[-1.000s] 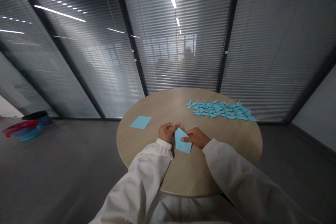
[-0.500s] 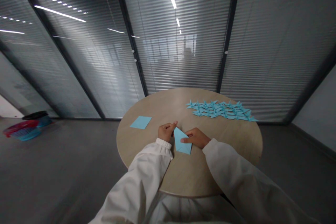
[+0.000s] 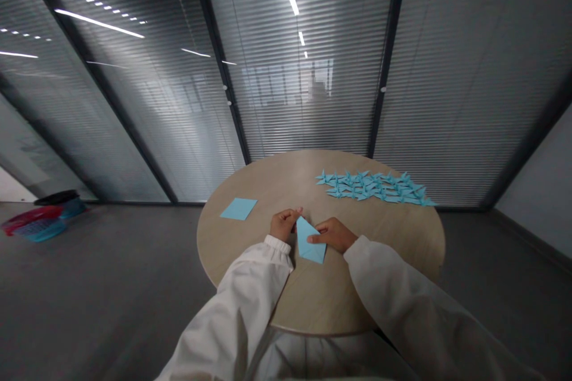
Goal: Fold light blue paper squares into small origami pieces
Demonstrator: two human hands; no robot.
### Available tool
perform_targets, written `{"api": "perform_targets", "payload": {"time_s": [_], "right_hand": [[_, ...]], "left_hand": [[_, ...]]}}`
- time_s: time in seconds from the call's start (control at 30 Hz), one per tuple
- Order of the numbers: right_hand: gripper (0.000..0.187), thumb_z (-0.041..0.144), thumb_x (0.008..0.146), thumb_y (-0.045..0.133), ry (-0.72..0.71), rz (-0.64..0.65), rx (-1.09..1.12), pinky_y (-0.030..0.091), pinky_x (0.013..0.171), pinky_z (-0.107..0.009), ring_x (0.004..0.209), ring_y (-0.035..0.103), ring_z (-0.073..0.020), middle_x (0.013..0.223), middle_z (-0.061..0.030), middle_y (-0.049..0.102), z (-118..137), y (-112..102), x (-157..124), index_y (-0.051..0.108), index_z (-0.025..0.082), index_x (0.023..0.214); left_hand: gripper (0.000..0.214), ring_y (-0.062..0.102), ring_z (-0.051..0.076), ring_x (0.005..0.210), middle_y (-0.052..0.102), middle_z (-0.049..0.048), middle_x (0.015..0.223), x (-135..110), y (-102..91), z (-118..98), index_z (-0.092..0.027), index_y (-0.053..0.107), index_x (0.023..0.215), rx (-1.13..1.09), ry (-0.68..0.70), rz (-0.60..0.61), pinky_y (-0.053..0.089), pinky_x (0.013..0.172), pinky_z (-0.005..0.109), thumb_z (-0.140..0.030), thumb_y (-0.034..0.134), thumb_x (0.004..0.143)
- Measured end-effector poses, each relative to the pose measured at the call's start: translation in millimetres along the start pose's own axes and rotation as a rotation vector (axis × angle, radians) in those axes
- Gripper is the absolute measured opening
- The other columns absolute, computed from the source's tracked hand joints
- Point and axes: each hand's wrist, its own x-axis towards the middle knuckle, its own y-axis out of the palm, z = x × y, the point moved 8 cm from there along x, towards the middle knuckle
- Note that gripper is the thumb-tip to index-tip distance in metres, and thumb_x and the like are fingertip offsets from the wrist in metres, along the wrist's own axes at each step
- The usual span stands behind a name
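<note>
A partly folded light-blue paper [image 3: 309, 243] lies on the round wooden table [image 3: 384, 238] in front of me. My left hand [image 3: 283, 224] is curled, with its fingers pinched at the paper's upper left tip. My right hand [image 3: 333, 233] presses down on the paper's right edge with bent fingers. Both arms wear white sleeves.
A flat blue sheet [image 3: 238, 208] lies at the table's left. Several folded blue paper cranes [image 3: 373, 186] are spread at the back right. Glass walls with blinds stand behind. Coloured baskets [image 3: 38, 220] sit on the floor far left.
My left hand has shifted slightly along the paper's upper edge, pulling its fingers in. My right hand stays put on the paper.
</note>
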Motion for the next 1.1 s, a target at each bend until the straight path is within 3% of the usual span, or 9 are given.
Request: {"api": "perform_targets", "payload": {"time_s": [0.1,0.2,0.37,0.6,0.87,1.1], "right_hand": [[0.043,0.052,0.058,0.067,0.023,-0.038,0.017,0.028,0.045,-0.019,0.049,0.039,-0.0083,0.047,0.0044,0.042,-4,-3,1,0.059,0.01,0.053],[0.041,0.051,0.059,0.068,0.032,-0.067,0.024,0.03,0.046,-0.02,0.05,0.044,-0.0099,0.047,0.0032,0.047,-6,-6,1,0.062,0.01,0.055],[0.04,0.049,0.058,0.069,0.03,-0.051,0.049,0.03,0.046,-0.02,0.05,0.044,-0.0099,0.048,0.0026,0.049,-3,-5,0,0.063,0.01,0.056],[0.039,0.048,0.058,0.07,0.016,-0.053,0.041,0.026,0.044,-0.02,0.047,0.039,-0.0077,0.046,0.0044,0.044,0,-5,0,0.061,0.01,0.053],[0.039,0.048,0.059,0.069,0.029,-0.074,0.077,0.034,0.048,-0.021,0.052,0.049,-0.0119,0.052,0.0,0.056,-4,-7,0,0.069,0.009,0.065],[0.041,0.048,0.059,0.069,0.044,-0.044,0.089,0.037,0.051,-0.022,0.055,0.053,-0.0133,0.058,-0.0014,0.061,-3,-3,0,0.07,0.009,0.07]], "left_hand": [[0.045,0.048,0.01,0.043,0.056,0.0002,0.048,-1,9.1,2,-0.013,0.061,0.058,-0.057,-0.05,0.085,0.033,0.041,0.02,-0.055,0.074,0.048],[0.043,0.04,0.006,0.039,0.048,-0.0031,0.043,-3,12.9,1,-0.011,0.061,0.057,-0.002,-0.031,0.123,0.028,0.04,0.019,-0.049,0.077,0.046],[0.044,0.028,0.003,0.038,0.037,-0.0071,0.039,-7,9.3,-8,-0.012,0.053,0.048,0.039,0.039,0.064,0.02,0.039,0.018,-0.048,0.078,0.044],[0.045,0.024,0.001,0.036,0.031,-0.0088,0.038,-8,7.8,-11,-0.013,0.048,0.046,0.031,0.041,0.04,0.016,0.038,0.018,-0.044,0.079,0.045],[0.04,0.049,0.008,0.045,0.059,0.0002,0.054,-7,20.2,4,-0.011,0.06,0.063,-0.095,-0.052,0.175,0.038,0.043,0.019,-0.036,0.083,0.041],[0.04,0.044,0.005,0.04,0.052,-0.0034,0.045,-12,19.2,-8,-0.011,0.054,0.052,-0.087,-0.017,0.137,0.035,0.039,0.017,-0.036,0.083,0.039]]}}
